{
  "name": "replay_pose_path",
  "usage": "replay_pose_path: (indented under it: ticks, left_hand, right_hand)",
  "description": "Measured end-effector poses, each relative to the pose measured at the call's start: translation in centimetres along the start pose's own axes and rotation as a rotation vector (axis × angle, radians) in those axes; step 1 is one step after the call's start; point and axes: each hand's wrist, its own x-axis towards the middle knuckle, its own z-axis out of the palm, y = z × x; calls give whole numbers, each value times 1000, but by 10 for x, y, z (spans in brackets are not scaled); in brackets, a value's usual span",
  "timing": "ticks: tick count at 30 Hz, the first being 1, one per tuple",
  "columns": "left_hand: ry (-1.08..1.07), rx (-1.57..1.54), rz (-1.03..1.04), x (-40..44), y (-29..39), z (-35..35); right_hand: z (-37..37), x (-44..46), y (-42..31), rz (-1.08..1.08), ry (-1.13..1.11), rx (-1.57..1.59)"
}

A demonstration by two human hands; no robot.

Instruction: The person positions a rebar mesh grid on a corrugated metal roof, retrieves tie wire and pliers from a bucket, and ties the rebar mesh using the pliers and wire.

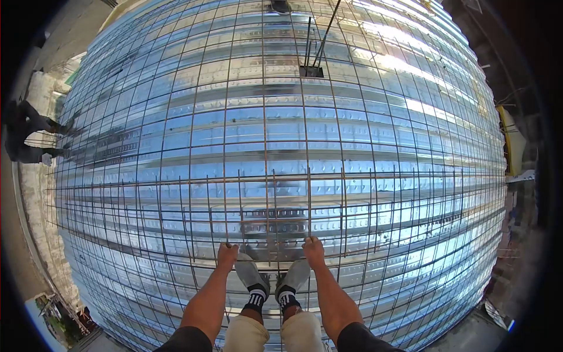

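Note:
Steel mesh (265, 142) of thin crossing rods lies over shiny corrugated metal decking (281, 158). Just left of my shoes (251, 274), my left hand (227, 256) is closed around a rod of the mesh. My right hand (314, 251) grips the same mesh to the right of the shoes, fingers wrapped round a rod. Both arms reach down and apart. Around the hands a second layer of mesh overlaps the first, its rod ends pointing away from me.
Another person (26, 132) stands at the far left edge. Upright bars (316, 50) rise from a dark square opening (311, 71) in the decking ahead. A dark shoe (280, 6) shows at the top edge. A pale concrete edge (41, 205) runs along the left.

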Motion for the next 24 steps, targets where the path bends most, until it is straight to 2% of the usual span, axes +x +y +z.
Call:
replay_pose_path:
  ticks: [2,7,13,16,18,20,24]
  left_hand:
    - [-26,-23,18,5,-14,-2]
    - [-52,6,-47,-15,8,-13]
    - [-15,31,-38,-14,-1,-8]
    - [-7,95,-51,-34,14,-12]
    - [33,140,-6,-39,22,-16]
    - [11,137,4,-28,4,-16]
    - [13,141,28,-41,16,-22]
  right_hand:
    - [-2,-2,11,-5,-13,9]
    - [1,2,23,56,-33,84]
    - [7,7,38,88,-62,141]
    - [-8,-4,28,-110,-59,132]
    - [-21,-11,12,-111,-75,23]
    - [-25,-16,-1,5,-58,60]
    - [-29,-22,-7,36,-53,76]
